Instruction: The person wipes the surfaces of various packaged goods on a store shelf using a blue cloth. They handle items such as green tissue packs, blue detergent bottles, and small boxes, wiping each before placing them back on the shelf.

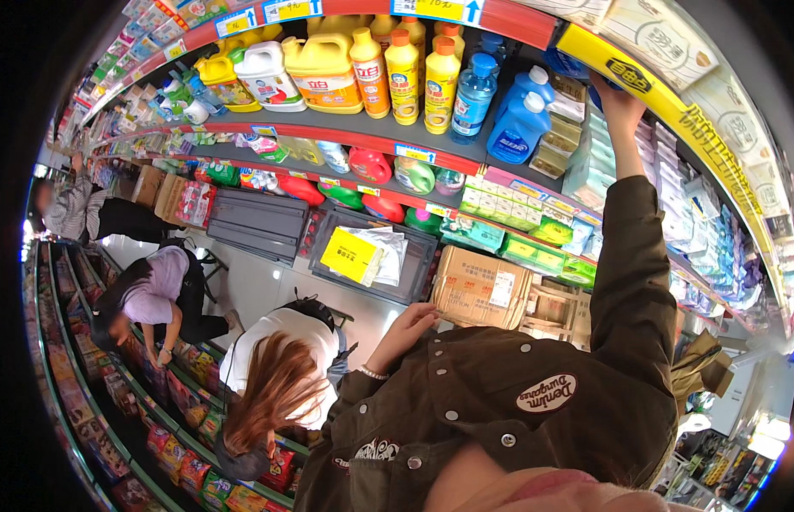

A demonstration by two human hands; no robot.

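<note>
My right hand [621,102] reaches up behind a yellow shelf strip [627,61], among blue detergent bottles. Dark blue plastic [595,99] shows against its palm, but the strip and shadow hide the fingers, so a grip cannot be told. To its left on the same shelf stand two blue bottles [515,134] and a clear blue bottle with a blue cap [472,96]. Stacked tissue packs [589,160] lie just below the wrist. My left hand [406,333], with a beaded bracelet, hangs loosely beside a taped cardboard carton [480,288] and holds nothing.
Yellow detergent bottles [403,77] and jugs [323,70] line the shelf. Below stand a dark crate [320,256] bearing a yellow packet [351,255] and a grey panel [259,224]. Several people crouch or bend at left, one in a white top [288,358], by snack shelves [186,467].
</note>
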